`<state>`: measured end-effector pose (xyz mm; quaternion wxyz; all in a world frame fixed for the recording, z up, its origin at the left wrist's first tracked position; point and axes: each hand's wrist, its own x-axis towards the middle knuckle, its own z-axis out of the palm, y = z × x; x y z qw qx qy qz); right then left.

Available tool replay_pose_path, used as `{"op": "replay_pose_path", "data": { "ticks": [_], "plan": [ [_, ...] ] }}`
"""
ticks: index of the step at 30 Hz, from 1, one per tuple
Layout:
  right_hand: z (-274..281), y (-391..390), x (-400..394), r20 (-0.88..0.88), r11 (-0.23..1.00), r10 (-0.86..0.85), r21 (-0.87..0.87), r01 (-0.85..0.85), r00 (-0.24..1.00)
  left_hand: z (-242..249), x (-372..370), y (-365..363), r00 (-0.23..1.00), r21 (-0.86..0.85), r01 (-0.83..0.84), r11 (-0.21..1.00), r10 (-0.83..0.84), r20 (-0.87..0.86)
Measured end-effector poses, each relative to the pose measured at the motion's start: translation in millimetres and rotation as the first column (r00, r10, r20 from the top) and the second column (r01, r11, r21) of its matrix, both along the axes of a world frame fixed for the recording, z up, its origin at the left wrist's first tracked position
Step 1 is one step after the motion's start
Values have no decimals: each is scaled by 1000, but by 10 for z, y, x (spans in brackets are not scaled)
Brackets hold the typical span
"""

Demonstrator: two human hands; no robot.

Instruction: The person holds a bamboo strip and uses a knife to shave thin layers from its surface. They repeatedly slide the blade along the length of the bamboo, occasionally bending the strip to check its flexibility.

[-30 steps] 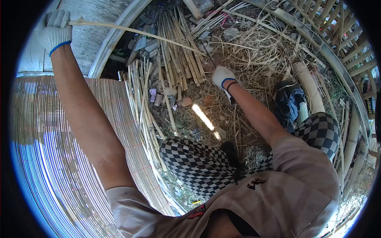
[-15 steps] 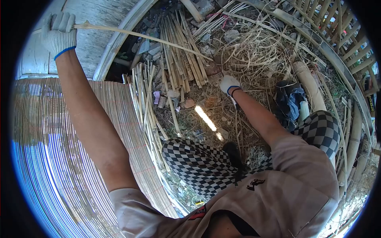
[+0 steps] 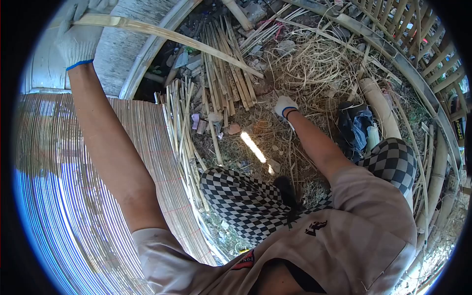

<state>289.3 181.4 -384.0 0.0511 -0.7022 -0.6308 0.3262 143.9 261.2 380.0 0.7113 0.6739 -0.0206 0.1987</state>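
My left hand (image 3: 81, 42), in a white knit glove with a blue cuff, is raised at the upper left around one end of a long bamboo strip (image 3: 172, 35). The fingers look loosely bent over the strip, partly cut off by the view's edge. The strip slants down to the right, its far end close to my right hand (image 3: 284, 105). That hand, gloved too, is closed low over the ground; a thin dark piece seems to stick out past its fingers, too small to name. A bundle of split bamboo strips (image 3: 227, 64) lies between my hands.
Curly bamboo shavings (image 3: 319, 61) are heaped beyond my right hand. A slatted bamboo blind (image 3: 98, 162) spreads at the left. A dark plastic bag (image 3: 355, 125) and a thick bamboo pole (image 3: 379, 105) lie right. A bamboo lattice (image 3: 442, 54) stands at the far right.
The strip has turned so its broad face shows. My left hand has shifted slightly up and its fingers have loosened from a tight wrap. My right hand stays nearly in place.
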Motion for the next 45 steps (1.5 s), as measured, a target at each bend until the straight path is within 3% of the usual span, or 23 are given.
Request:
{"op": "replay_pose_path", "data": {
  "ticks": [1,3,5,7,8,11,13,15,17,18,20,21,24,26,28,29,30,34,36,38,41,42,45],
  "plan": [
    [259,7,89,-71,999,-23,-30,21,997,35,117,-124,953,108,-302,947,300,33],
    [741,-128,210,-157,996,-43,-81,31,987,-270,664,-780,594,239,-800,550,781,194],
    [1198,-231,269,-197,994,-54,-105,34,979,-563,1146,-1391,769,51,-618,785,590,245],
    [1138,-57,211,-211,998,-63,-30,58,975,-525,837,-964,932,160,-330,930,294,212],
    [1312,-54,233,-181,1000,-11,4,12,983,-551,869,-965,922,192,-349,917,299,246],
    [1799,-124,361,-321,983,-120,93,157,940,-595,765,-550,908,202,-322,925,242,343],
    [2509,-375,500,-401,948,-199,154,280,894,-783,964,-725,857,264,-437,860,310,411],
    [2811,-420,516,-606,844,-117,356,400,787,-790,963,-768,823,253,-525,813,409,394],
    [3195,-460,520,-682,770,-23,454,449,731,-689,863,-789,798,179,-591,786,538,272],
    [3403,-493,515,-712,733,29,492,470,701,-742,868,-841,742,126,-652,748,596,306],
    [3922,-650,517,-761,674,127,537,507,637,-720,727,-737,788,56,-585,809,550,275],
    [4199,-772,557,-635,534,169,702,472,754,-730,661,-653,810,20,-547,837,524,264],
    [4796,-763,542,-680,482,300,713,509,669,-818,618,-512,783,-89,-538,838,536,314],
    [5331,-801,646,-651,562,215,692,454,728,-842,628,-564,746,-89,-590,803,584,321],
    [5736,-902,744,-722,760,222,549,347,656,-831,784,-790,604,-192,-706,682,720,342],
    [5706,-747,815,-558,678,324,700,223,764,-812,813,-842,524,-245,-751,613,779,343],
    [5677,-593,886,-374,562,398,821,99,838,-801,794,-825,597,-295,-662,689,723,348],
    [6009,-1261,865,-552,779,279,609,151,786,-861,648,-472,671,-155,-632,760,636,381],
    [5921,-1042,883,-454,723,269,678,133,849,-888,704,-428,692,-111,-630,769,620,369],
    [5879,-1026,858,-482,717,279,680,154,831,-903,745,-357,645,-91,-696,712,676,357],
    [5849,-963,914,-518,787,313,611,89,796,-888,749,-197,636,-80,-712,698,689,348],
    [5847,-950,924,-405,738,292,672,65,867,-887,735,-146,632,-88,-712,697,690,353],
    [5811,-1034,843,-505,754,287,643,133,814,-847,752,-216,582,-169,-729,663,730,358]
  ]
}}
